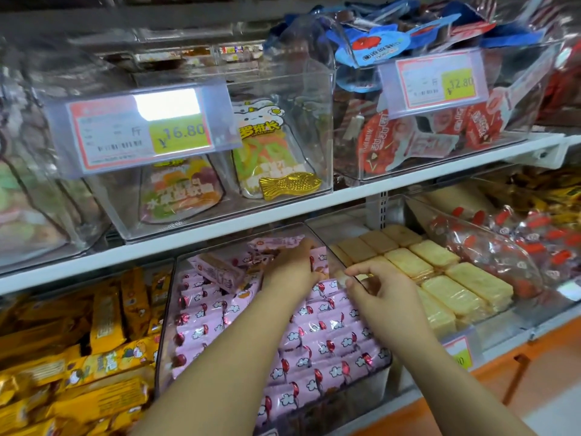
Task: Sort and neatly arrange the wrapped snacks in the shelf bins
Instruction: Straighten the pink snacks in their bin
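A clear bin on the lower shelf holds several rows of pink wrapped snacks standing on edge, with looser pink packets piled at its back. My left hand reaches to the back right of this bin, and its fingers curl round a pink packet there. My right hand hovers over the bin's right wall. Its fingers are curled, with thumb and forefinger close together at the clear rim. Whether they pinch anything is unclear.
To the right is a clear bin of pale yellow wafer packs, then red-and-clear candies. Yellow packets fill the left bin. The upper shelf carries clear bins with price tags, gummy bags and red snacks.
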A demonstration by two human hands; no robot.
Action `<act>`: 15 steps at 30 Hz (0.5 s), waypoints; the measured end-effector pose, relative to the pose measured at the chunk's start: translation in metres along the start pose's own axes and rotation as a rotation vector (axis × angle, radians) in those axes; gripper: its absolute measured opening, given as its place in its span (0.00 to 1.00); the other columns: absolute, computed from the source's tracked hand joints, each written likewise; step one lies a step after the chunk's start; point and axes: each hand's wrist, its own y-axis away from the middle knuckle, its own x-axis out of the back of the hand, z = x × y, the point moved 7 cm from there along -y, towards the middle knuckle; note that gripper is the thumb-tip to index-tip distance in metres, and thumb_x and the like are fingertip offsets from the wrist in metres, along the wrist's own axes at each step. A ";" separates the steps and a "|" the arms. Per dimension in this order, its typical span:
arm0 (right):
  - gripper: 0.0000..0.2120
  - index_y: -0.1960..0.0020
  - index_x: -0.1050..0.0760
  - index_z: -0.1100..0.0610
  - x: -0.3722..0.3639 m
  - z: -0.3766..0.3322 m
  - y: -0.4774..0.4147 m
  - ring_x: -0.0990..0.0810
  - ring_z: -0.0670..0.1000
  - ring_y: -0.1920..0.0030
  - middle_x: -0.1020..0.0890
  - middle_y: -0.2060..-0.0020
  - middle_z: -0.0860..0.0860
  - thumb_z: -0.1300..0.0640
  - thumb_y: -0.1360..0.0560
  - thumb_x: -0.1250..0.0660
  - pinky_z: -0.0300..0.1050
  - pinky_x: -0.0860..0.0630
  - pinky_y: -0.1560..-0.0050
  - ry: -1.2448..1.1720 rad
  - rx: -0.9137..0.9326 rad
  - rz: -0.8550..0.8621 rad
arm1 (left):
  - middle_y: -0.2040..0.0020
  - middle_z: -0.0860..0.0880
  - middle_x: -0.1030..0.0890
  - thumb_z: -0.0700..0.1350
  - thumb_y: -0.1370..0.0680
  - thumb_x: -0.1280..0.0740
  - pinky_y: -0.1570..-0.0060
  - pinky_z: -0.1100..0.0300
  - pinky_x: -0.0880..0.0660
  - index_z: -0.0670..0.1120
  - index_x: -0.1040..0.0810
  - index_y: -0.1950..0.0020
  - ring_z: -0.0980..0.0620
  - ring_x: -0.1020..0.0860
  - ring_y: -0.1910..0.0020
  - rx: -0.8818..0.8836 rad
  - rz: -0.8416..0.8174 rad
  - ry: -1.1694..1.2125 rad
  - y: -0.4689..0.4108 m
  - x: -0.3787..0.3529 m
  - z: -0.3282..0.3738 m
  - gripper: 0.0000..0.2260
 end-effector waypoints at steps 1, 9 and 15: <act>0.12 0.61 0.26 0.41 0.000 0.000 0.000 0.23 0.51 0.67 0.23 0.67 0.45 0.58 0.26 0.32 0.39 0.30 0.68 0.007 -0.004 -0.005 | 0.46 0.49 0.22 0.50 0.25 0.31 0.49 0.51 0.23 0.50 0.33 0.35 0.49 0.23 0.52 -0.013 0.006 0.049 0.000 0.001 0.000 0.21; 0.10 0.61 0.25 0.46 0.000 -0.001 -0.004 0.23 0.50 0.70 0.23 0.68 0.44 0.59 0.26 0.34 0.44 0.24 0.68 0.027 -0.044 0.046 | 0.63 0.52 0.23 0.49 0.21 0.36 0.57 0.59 0.27 0.50 0.28 0.61 0.53 0.24 0.62 -0.008 -0.007 -0.028 -0.013 0.000 -0.004 0.09; 0.09 0.62 0.24 0.47 -0.001 0.002 -0.006 0.23 0.46 0.72 0.24 0.69 0.43 0.59 0.26 0.33 0.40 0.27 0.69 0.024 -0.073 0.056 | 0.55 0.49 0.18 0.45 0.22 0.35 0.54 0.59 0.26 0.47 0.20 0.53 0.48 0.21 0.56 -0.001 -0.012 -0.066 -0.014 -0.007 -0.009 0.05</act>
